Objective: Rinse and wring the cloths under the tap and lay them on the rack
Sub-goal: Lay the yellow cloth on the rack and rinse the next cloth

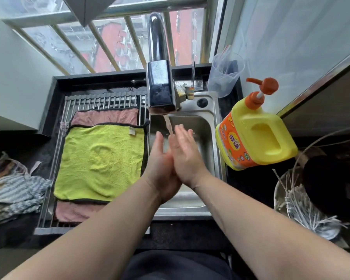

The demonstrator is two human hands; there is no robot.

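Lime-green microfibre cloth with black edging (101,160) lies flat on the steel-bar rack (101,100) left of the basin. It overlaps a pink cloth with the same dark trim (105,116), whose ends show above and below it. Both cloths are on the rack; none is in the basin or in my hands.

I hold my left hand (160,158) and right hand (185,152) palm towards palm over the stainless-steel sink (202,122), fingers straight and gripping nothing. The thin water stream (169,126) from the black square-headed tap (160,85) falls onto the fingers.

I judge the cloth work finished, or nearly so, and the step in hand to be a rinse of the hands. To do it well, I would:
- hold both hands low in the basin, directly under the stream, so spray misses the laid cloths and the yellow pump bottle with orange cap (257,138) at right;
- turn the palms so water reaches the backs of the fingers;
- shake off over the basin, not the rack.
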